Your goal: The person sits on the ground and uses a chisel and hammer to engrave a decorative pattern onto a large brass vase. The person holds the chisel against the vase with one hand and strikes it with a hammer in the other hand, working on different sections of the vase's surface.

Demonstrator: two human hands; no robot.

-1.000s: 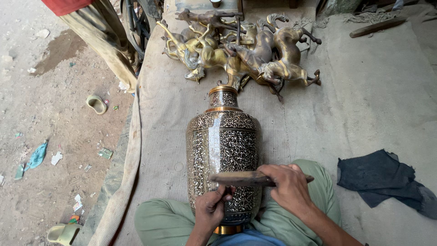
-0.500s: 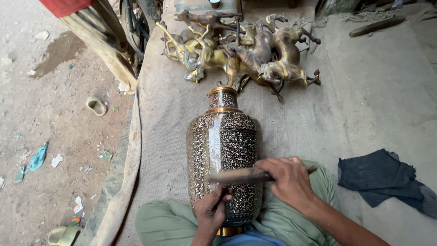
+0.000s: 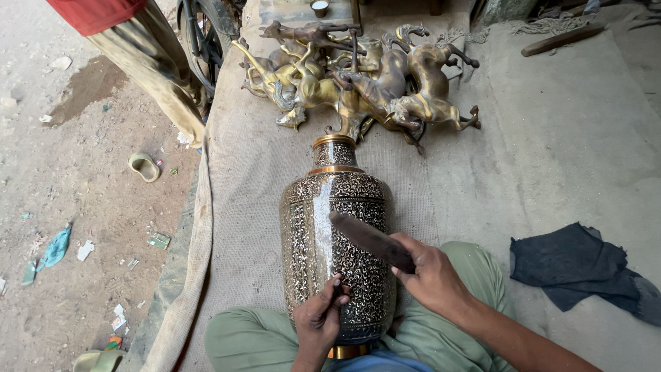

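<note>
A tall brass vase [image 3: 335, 227] with dense black-and-gold engraving lies on its side across my lap, its neck pointing away from me. My left hand [image 3: 320, 319] pinches a thin dark chisel [image 3: 337, 284] against the vase's lower body. My right hand [image 3: 430, 279] grips a dark wooden mallet [image 3: 370, 239], raised and slanted up to the left above the vase. My legs in green trousers [image 3: 248, 339] frame the vase's base.
A heap of brass horse figures [image 3: 358, 79] lies beyond the vase on the burlap mat [image 3: 248, 172]. A dark blue rag [image 3: 575, 265] sits at the right. A person's leg [image 3: 148, 62] and a wheel stand at upper left; litter and a sandal [image 3: 143, 165] dot the dirt.
The mallet has swung from lying level across the vase to a raised, slanted position. My left hand stays on the vase with the chisel.
</note>
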